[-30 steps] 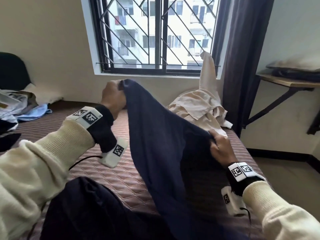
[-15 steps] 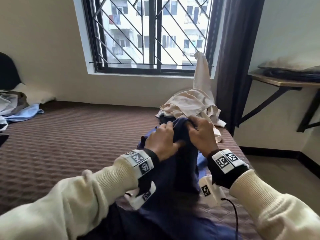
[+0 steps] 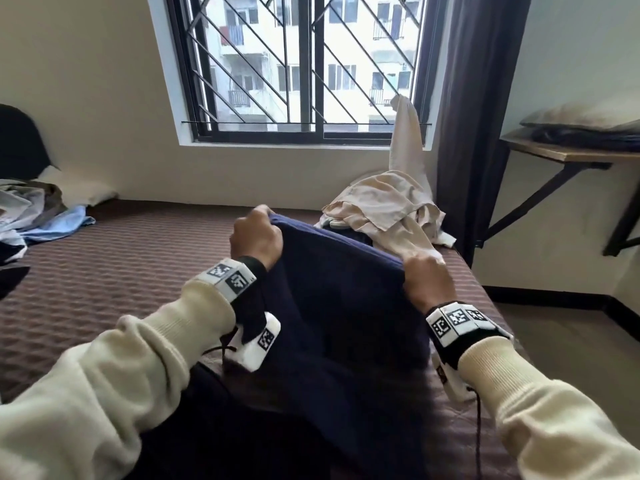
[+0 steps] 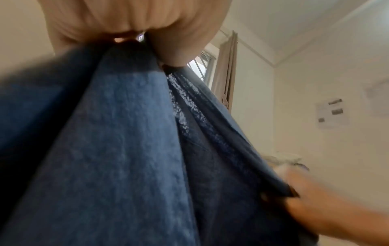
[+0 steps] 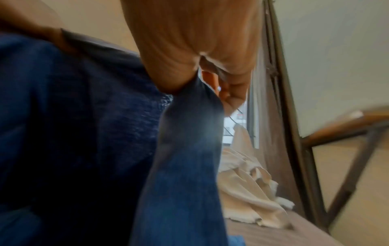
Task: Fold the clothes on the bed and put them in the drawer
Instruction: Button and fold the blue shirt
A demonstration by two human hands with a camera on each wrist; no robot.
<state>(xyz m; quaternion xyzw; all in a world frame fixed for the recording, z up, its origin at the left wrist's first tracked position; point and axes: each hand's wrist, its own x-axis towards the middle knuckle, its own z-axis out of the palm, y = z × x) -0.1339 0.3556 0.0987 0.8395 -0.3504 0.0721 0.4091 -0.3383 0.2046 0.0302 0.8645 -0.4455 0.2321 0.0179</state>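
A dark navy garment (image 3: 339, 306) hangs stretched between my two hands above the brown quilted bed (image 3: 104, 278). My left hand (image 3: 256, 237) grips its upper left corner in a fist. At the upper right corner, lower and nearer to me, my right hand (image 3: 427, 278) grips the same top edge. The left wrist view looks up the blue cloth (image 4: 118, 141) to my left hand (image 4: 134, 25) bunching it, with the right hand (image 4: 315, 199) blurred beyond. Seen from the right wrist, my right hand (image 5: 200, 58) pinches the cloth (image 5: 185, 158). No drawer is in view.
A crumpled cream garment (image 3: 384, 209) lies at the bed's far right under the barred window (image 3: 304, 64). Light blue and grey clothes (image 3: 41, 220) are heaped at the far left. A dark curtain (image 3: 474, 116) and a wall shelf (image 3: 571, 150) stand to the right.
Half a second ago both hands were close together on the navy cloth. They have since moved apart and risen, and the top edge is now stretched taut between them.
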